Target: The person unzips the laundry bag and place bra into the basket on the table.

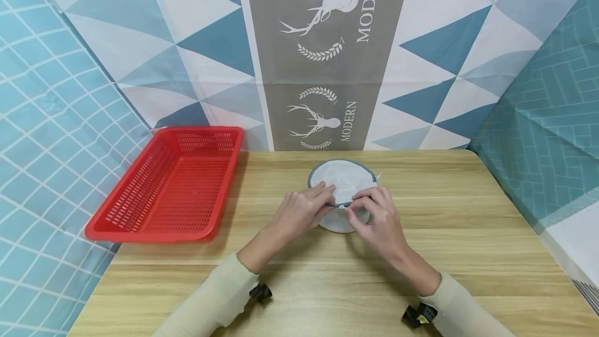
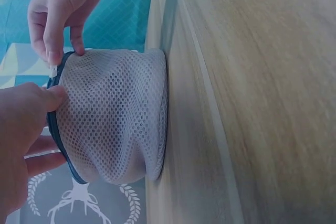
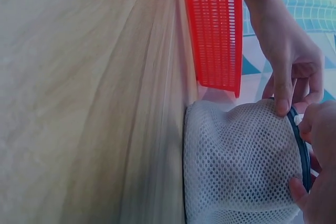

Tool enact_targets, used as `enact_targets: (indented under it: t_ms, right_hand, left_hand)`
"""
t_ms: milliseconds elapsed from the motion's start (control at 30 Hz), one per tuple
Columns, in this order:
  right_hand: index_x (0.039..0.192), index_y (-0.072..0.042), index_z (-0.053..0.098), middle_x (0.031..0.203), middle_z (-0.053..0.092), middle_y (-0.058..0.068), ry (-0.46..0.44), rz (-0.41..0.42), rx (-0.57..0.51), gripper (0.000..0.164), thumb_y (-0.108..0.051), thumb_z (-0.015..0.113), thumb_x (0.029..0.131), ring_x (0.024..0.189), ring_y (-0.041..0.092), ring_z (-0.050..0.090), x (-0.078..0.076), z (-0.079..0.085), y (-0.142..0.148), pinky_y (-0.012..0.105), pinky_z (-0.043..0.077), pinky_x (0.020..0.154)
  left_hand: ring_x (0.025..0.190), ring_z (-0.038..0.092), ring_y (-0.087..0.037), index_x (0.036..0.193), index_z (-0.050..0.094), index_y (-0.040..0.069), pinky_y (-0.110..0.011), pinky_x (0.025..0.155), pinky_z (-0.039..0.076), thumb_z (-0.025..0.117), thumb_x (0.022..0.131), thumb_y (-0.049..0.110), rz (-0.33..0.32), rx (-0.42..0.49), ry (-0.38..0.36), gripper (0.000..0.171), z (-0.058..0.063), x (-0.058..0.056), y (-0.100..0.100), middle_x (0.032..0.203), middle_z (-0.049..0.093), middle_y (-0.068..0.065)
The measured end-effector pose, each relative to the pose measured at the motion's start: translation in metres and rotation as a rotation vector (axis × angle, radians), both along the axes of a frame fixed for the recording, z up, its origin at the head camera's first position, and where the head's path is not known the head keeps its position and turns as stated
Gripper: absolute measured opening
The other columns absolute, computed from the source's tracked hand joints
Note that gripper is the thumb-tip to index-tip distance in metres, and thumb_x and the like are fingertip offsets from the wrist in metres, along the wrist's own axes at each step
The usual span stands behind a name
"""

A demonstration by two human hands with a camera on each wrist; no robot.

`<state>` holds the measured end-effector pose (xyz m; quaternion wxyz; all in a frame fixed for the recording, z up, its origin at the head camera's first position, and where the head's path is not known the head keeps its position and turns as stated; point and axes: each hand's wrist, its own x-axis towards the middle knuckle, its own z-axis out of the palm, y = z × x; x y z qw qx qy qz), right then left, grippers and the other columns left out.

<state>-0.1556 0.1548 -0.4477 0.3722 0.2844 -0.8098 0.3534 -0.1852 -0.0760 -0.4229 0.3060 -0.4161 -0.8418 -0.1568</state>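
A white mesh laundry bag (image 1: 343, 181), round and drum-shaped with a dark blue-grey zippered rim, stands upright on the wooden table. In the left wrist view the mesh wall (image 2: 110, 114) looks slightly creased. My left hand (image 1: 301, 207) grips the rim at its near left side, thumb outside against the mesh. My right hand (image 1: 378, 217) pinches the small white zipper pull (image 1: 343, 207) at the front of the rim. Both hands (image 3: 291, 61) are close together there. The bag's inside is hidden under its top.
A red plastic basket (image 1: 215, 222) with slotted walls sits at the table's left. Patterned cloth (image 1: 318, 66) hangs behind the table (image 1: 299, 285), with blue tiled sheets (image 1: 47, 118) at the left side.
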Motion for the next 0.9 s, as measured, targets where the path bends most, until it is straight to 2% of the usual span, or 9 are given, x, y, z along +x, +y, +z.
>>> enact_targets:
  t_ms: [333,467,667,900]
  right_hand:
    - [0.085,-0.005,0.077,0.1,0.077,0.011,-0.015,0.005,-0.02,0.012,0.006,0.08,0.082,0.101,0.03,0.063,-0.0009,-0.001,0.0035,0.025,0.047,0.092]
    - [0.085,-0.005,0.077,0.099,0.076,0.011,-0.023,0.001,-0.018,0.012,0.006,0.081,0.082,0.101,0.03,0.063,-0.0001,-0.0017,0.0022,0.025,0.047,0.093]
    - [0.086,-0.005,0.078,0.099,0.075,0.011,-0.034,-0.006,-0.011,0.013,0.006,0.083,0.083,0.101,0.03,0.062,0.0011,-0.0013,-0.0004,0.024,0.046,0.092]
    - [0.085,-0.005,0.078,0.101,0.076,0.012,-0.029,-0.014,-0.003,0.011,0.005,0.083,0.083,0.104,0.032,0.062,0.0011,-0.001,0.0012,0.027,0.047,0.095]
  left_hand:
    - [0.122,0.084,-0.031,0.099,0.076,0.015,-0.03,0.061,0.064,0.087,0.098,0.014,0.012,-0.034,-0.041,0.011,0.0005,0.0001,-0.0016,0.134,0.084,-0.01]
    - [0.12,0.085,-0.03,0.098,0.077,0.016,-0.029,0.059,0.063,0.091,0.095,0.017,0.015,-0.019,-0.018,0.014,0.0005,-0.0002,-0.0003,0.131,0.085,-0.01]
    - [0.113,0.087,-0.029,0.096,0.078,0.019,-0.026,0.05,0.054,0.096,0.09,0.026,0.038,-0.015,0.022,0.021,0.0003,-0.0012,0.0037,0.127,0.087,-0.007]
    - [0.114,0.086,-0.03,0.097,0.08,0.018,-0.028,0.054,0.059,0.093,0.093,0.024,0.032,-0.033,0.019,0.014,0.0009,-0.0005,0.0047,0.127,0.087,-0.008]
